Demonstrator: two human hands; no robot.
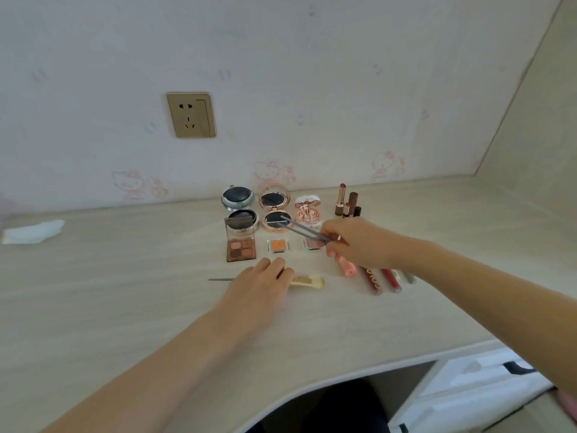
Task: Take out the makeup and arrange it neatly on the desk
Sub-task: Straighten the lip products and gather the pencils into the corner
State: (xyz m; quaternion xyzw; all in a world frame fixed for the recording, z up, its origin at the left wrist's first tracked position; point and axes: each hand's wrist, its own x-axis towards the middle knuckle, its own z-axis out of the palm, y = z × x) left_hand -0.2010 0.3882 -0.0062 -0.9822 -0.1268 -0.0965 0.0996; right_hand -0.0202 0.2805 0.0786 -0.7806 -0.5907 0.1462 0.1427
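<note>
Makeup lies in rows on the pale desk (125, 292). At the back stand two open round compacts, one silver (239, 198) and one rose-gold (274, 200), and a pink compact (308, 212). In front lie an eyeshadow palette (241, 248), an orange pan (277, 245) and a pink pan (312, 244). My right hand (359, 245) pinches grey tweezers (301, 228) above the pans. My left hand (259, 282) rests on a gold brush (307, 281) with a thin dark handle (218, 279). Lipsticks (346, 201) stand at the back right. Lip gloss tubes (382, 281) lie under my right forearm.
A white tissue (34, 231) lies at the far left of the desk. A gold wall socket (191, 115) sits above. The desk's curved front edge runs at the lower right, with a white drawer unit (474, 379) below it.
</note>
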